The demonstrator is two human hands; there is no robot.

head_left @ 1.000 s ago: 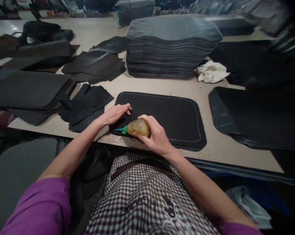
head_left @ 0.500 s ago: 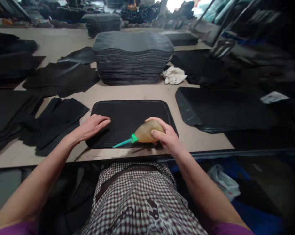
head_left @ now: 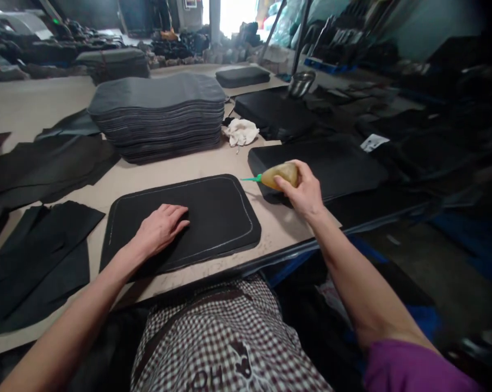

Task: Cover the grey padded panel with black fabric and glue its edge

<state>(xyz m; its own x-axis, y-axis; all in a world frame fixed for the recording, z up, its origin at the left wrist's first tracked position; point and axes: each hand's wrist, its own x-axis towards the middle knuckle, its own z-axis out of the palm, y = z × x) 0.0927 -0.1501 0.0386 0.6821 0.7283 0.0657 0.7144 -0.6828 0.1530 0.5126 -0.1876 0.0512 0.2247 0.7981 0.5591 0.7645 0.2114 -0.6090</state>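
Note:
A black rounded rectangular panel lies flat on the table before me, with a thin pale line running just inside its edge. My left hand rests on the panel, fingers stretched out and holding nothing. Off the panel's right side, my right hand grips a squeeze bottle of yellowish-brown liquid. Its green nozzle points left, beside the panel's upper right corner. The bottle is held above the table, in front of a dark sheet stack.
A tall stack of grey panels stands behind the black panel. Beside it lies a crumpled white cloth. Dark cut pieces spread over the left side. A metal cup stands farther back. The table edge runs close to my apron.
My right hand has carried the bottle from over the panel's front to beyond its right side. My left hand stays on the panel. The view has turned to the right.

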